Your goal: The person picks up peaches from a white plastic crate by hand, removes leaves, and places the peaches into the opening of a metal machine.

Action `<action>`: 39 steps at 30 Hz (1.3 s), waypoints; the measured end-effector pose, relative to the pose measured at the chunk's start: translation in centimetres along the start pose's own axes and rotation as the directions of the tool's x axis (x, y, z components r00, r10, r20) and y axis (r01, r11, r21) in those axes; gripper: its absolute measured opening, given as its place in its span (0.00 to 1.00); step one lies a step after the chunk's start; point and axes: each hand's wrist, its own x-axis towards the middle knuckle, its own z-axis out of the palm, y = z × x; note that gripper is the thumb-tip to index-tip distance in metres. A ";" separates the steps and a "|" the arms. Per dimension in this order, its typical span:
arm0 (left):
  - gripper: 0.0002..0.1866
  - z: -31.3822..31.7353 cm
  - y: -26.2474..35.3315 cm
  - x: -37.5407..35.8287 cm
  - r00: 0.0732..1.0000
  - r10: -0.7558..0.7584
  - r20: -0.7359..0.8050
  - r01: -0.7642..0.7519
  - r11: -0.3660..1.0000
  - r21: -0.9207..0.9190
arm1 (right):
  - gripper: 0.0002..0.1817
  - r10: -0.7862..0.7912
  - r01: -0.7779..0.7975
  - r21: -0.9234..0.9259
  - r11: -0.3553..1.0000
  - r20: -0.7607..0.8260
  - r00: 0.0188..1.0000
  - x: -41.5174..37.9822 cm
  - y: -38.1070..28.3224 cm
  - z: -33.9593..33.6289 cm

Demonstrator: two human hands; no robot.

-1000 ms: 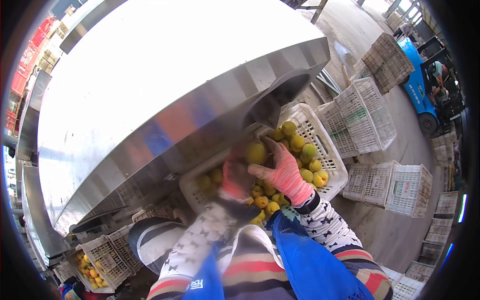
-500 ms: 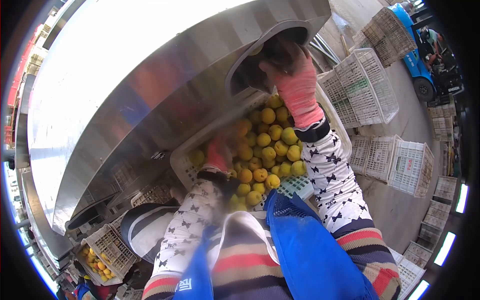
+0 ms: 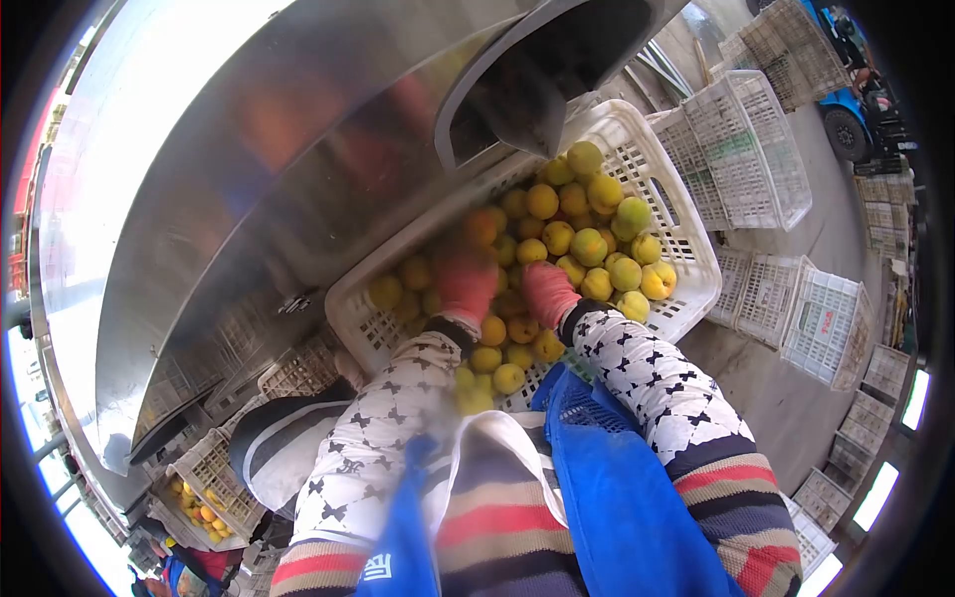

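Observation:
Yellow peaches, some greenish, fill much of a white plastic crate in front of me. Both my hands wear coral-pink gloves and are down among the fruit. My left hand is smeared by motion, over peaches left of the crate's middle. Close beside it, my right hand presses in among the peaches, its fingers bent downward and mostly hidden by the glove back and the fruit. Above the crate's far side opens a grey chute at the edge of a shiny metal machine.
White crates stand on the floor at the right, with more below them. A blue forklift is at the upper right. At the lower left sits another crate holding peaches. A person's sleeve shows left of my arm.
My right hand has come down from the chute mouth into the peaches beside my left hand. The left hand has shifted slightly right. More of the crate's far right corner shows.

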 end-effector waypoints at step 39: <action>0.43 1.7 -1.2 6.4 0.525 0.163 0.836 -0.702 0.638 0.317 | 0.27 0.207 0.185 0.463 0.867 -0.672 0.711 -5.9 5.4 -15.7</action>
